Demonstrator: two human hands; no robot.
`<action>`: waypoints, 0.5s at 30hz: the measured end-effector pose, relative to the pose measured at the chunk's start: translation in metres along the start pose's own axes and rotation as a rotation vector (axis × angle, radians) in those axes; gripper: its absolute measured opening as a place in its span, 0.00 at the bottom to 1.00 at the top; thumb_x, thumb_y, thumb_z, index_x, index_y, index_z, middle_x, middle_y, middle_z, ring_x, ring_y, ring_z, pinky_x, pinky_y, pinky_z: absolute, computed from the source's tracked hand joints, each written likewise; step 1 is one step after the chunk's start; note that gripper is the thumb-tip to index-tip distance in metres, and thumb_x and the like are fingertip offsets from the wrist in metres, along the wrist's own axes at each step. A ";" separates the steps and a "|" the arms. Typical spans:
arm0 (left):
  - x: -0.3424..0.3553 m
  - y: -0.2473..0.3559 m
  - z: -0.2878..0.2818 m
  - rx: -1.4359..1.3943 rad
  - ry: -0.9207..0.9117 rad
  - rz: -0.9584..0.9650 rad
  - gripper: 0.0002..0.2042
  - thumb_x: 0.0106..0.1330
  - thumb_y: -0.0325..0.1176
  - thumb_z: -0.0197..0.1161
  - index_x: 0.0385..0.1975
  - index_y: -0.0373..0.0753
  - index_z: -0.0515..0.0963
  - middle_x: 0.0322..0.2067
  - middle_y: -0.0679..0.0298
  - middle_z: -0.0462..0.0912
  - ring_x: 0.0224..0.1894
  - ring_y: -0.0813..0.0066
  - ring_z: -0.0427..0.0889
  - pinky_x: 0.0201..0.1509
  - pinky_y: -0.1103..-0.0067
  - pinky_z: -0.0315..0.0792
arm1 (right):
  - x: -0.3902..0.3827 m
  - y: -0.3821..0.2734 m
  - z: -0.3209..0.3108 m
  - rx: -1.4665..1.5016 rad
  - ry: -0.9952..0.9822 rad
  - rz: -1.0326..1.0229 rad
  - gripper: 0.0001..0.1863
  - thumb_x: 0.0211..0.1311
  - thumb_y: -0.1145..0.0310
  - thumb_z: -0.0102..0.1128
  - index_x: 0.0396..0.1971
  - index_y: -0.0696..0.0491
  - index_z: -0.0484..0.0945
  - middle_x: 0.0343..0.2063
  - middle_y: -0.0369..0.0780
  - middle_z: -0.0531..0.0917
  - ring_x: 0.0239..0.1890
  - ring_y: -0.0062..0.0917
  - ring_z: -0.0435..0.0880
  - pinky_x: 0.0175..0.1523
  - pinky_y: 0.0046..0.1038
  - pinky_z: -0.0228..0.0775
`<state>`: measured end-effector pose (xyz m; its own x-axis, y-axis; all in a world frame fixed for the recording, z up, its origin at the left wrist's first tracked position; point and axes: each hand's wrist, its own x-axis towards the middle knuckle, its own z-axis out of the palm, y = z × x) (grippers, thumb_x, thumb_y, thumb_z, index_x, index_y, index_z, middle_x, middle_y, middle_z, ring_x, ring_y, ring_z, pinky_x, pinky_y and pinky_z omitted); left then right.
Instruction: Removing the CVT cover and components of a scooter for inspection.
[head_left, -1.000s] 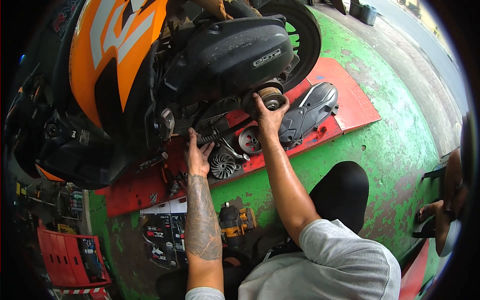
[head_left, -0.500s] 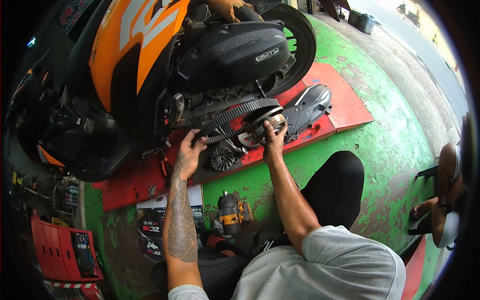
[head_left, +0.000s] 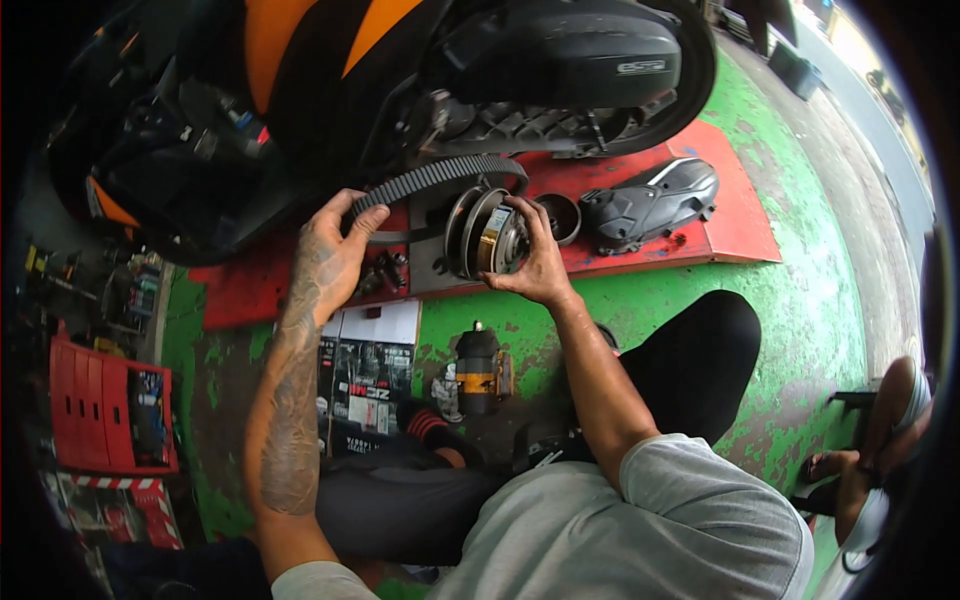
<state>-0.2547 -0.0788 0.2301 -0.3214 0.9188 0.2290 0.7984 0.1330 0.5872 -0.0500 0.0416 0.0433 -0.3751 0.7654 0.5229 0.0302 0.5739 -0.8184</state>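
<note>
A black toothed drive belt point(head_left: 440, 180) forms a loop between my hands. At its left end, my left hand point(head_left: 335, 245) is closed on the belt with the thumb on its outer side. The other end of the belt runs to a round metal pulley and clutch assembly point(head_left: 490, 235). My right hand point(head_left: 535, 262) grips that assembly from the right, fingers over the top and thumb underneath. The assembly is held over the red platform point(head_left: 735, 225). Just behind my right fingers lies an open metal cup-shaped clutch bell point(head_left: 563, 218).
A dark engine cover point(head_left: 650, 205) lies on the platform's right side. Beyond stands an orange and black scooter point(head_left: 560, 70). A black and yellow power tool point(head_left: 478, 370) sits on the green floor near my legs, beside a printed cardboard sheet point(head_left: 370, 370). Another person's legs point(head_left: 885, 440) show at right.
The pulley assembly and belt have moved left relative to the platform, uncovering the clutch bell. The finned wheel seen earlier is now hidden. The view has shifted, too.
</note>
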 end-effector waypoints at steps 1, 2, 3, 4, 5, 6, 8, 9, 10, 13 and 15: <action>-0.008 -0.002 -0.013 0.068 0.024 0.031 0.18 0.66 0.44 0.60 0.41 0.32 0.77 0.31 0.54 0.82 0.35 0.65 0.81 0.44 0.72 0.72 | -0.002 0.000 0.005 -0.049 -0.038 -0.021 0.55 0.24 0.57 0.80 0.62 0.51 0.62 0.58 0.46 0.66 0.62 0.42 0.67 0.66 0.40 0.62; -0.014 0.004 -0.024 0.087 -0.004 -0.074 0.17 0.66 0.43 0.60 0.41 0.32 0.77 0.31 0.54 0.82 0.37 0.66 0.81 0.44 0.72 0.72 | -0.004 0.001 0.007 -0.052 -0.048 -0.017 0.55 0.24 0.57 0.80 0.62 0.51 0.62 0.58 0.46 0.66 0.62 0.42 0.67 0.66 0.40 0.62; -0.026 0.001 -0.038 0.128 0.012 -0.114 0.17 0.66 0.43 0.60 0.40 0.32 0.77 0.32 0.55 0.82 0.37 0.66 0.81 0.44 0.72 0.72 | -0.006 0.000 0.015 -0.055 -0.110 0.032 0.55 0.24 0.57 0.80 0.62 0.51 0.63 0.58 0.46 0.66 0.62 0.42 0.67 0.66 0.41 0.63; -0.037 -0.006 -0.051 0.168 0.028 -0.153 0.17 0.66 0.43 0.60 0.40 0.32 0.77 0.33 0.55 0.82 0.38 0.66 0.81 0.44 0.72 0.72 | -0.007 -0.001 0.022 -0.060 -0.173 0.081 0.55 0.25 0.56 0.80 0.61 0.50 0.63 0.58 0.46 0.66 0.62 0.43 0.68 0.66 0.42 0.63; -0.050 -0.013 -0.062 0.183 0.086 -0.153 0.17 0.66 0.43 0.60 0.41 0.32 0.77 0.34 0.55 0.82 0.38 0.66 0.81 0.45 0.72 0.72 | -0.005 -0.002 0.029 -0.075 -0.217 0.101 0.55 0.26 0.54 0.80 0.62 0.50 0.63 0.59 0.48 0.67 0.61 0.44 0.69 0.66 0.42 0.63; -0.061 -0.023 -0.071 0.197 0.141 -0.152 0.17 0.66 0.44 0.60 0.41 0.32 0.77 0.34 0.56 0.82 0.38 0.67 0.81 0.45 0.72 0.72 | -0.004 0.001 0.038 -0.076 -0.230 0.104 0.55 0.26 0.54 0.80 0.62 0.50 0.63 0.59 0.48 0.67 0.61 0.44 0.69 0.66 0.42 0.63; -0.079 -0.037 -0.086 0.176 0.204 -0.279 0.19 0.67 0.45 0.59 0.42 0.32 0.77 0.34 0.56 0.81 0.40 0.66 0.80 0.49 0.73 0.70 | 0.001 0.014 0.062 -0.080 -0.319 0.219 0.56 0.28 0.51 0.80 0.63 0.51 0.62 0.59 0.51 0.68 0.62 0.45 0.69 0.66 0.40 0.63; -0.087 -0.043 -0.091 0.205 0.229 -0.306 0.20 0.67 0.47 0.59 0.42 0.32 0.76 0.35 0.55 0.81 0.42 0.65 0.79 0.50 0.72 0.70 | 0.005 0.024 0.077 -0.069 -0.319 0.204 0.56 0.28 0.47 0.78 0.64 0.45 0.61 0.57 0.52 0.70 0.59 0.49 0.72 0.62 0.42 0.67; -0.093 -0.049 -0.097 0.232 0.252 -0.330 0.21 0.67 0.48 0.58 0.42 0.32 0.76 0.36 0.55 0.80 0.43 0.64 0.79 0.52 0.72 0.69 | 0.011 0.035 0.090 -0.093 -0.381 0.240 0.58 0.27 0.47 0.79 0.65 0.45 0.60 0.58 0.54 0.69 0.60 0.48 0.71 0.62 0.41 0.67; -0.108 -0.073 -0.110 0.242 0.283 -0.374 0.23 0.68 0.51 0.57 0.46 0.32 0.75 0.41 0.53 0.80 0.46 0.63 0.78 0.53 0.71 0.69 | 0.031 0.046 0.132 -0.175 -0.577 0.322 0.61 0.25 0.47 0.80 0.66 0.46 0.59 0.59 0.60 0.68 0.62 0.49 0.69 0.64 0.40 0.66; -0.116 -0.093 -0.113 0.244 0.322 -0.418 0.24 0.68 0.51 0.57 0.48 0.33 0.74 0.42 0.53 0.79 0.47 0.62 0.77 0.54 0.70 0.68 | 0.042 0.051 0.159 -0.344 -0.709 0.347 0.61 0.26 0.46 0.78 0.66 0.48 0.59 0.59 0.59 0.69 0.63 0.49 0.68 0.64 0.40 0.65</action>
<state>-0.3490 -0.2395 0.2369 -0.7430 0.6155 0.2629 0.6521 0.5770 0.4917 -0.2113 0.0570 -0.0140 -0.7794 0.6170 -0.1094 0.4861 0.4852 -0.7268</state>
